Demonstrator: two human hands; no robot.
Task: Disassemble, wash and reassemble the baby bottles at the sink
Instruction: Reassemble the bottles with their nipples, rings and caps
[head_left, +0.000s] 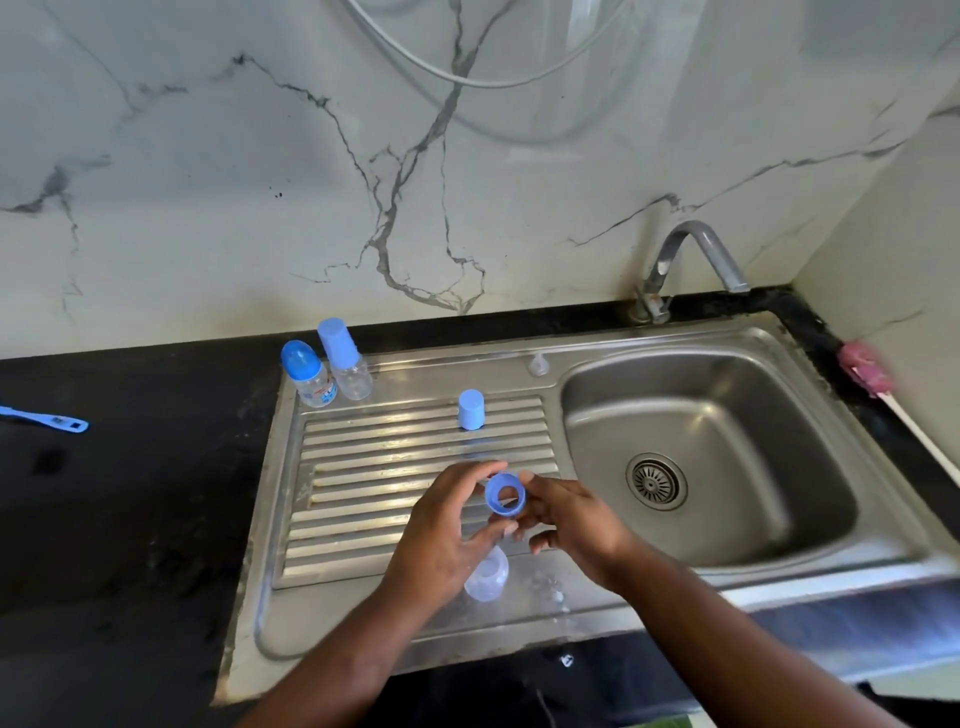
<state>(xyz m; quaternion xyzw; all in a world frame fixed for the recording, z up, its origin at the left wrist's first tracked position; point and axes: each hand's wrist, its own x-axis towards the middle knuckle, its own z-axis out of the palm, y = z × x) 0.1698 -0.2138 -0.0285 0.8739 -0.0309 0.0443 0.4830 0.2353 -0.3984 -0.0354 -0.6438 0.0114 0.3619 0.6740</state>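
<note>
A blue screw ring (505, 493) hangs above the drainboard (363, 467), pinched by the fingertips of my right hand (576, 519). My left hand (441, 525) curls around the neck of a clear bottle body (487, 574), whose base points toward me, and its thumb reaches up beside the ring. A blue cap (471, 410) stands alone on the drainboard. A clear teat (538, 365) sits at the sink's back rim. Two assembled bottles stand at the back left, one with a domed blue cap (309, 374) and one with a cylindrical cap (345, 364).
The steel basin (727, 519) with its drain (655, 481) lies to the right, under a faucet (691, 260). A pink brush (865, 371) with a white handle lies on the right counter edge. A blue tool (47, 418) lies on the black counter at left.
</note>
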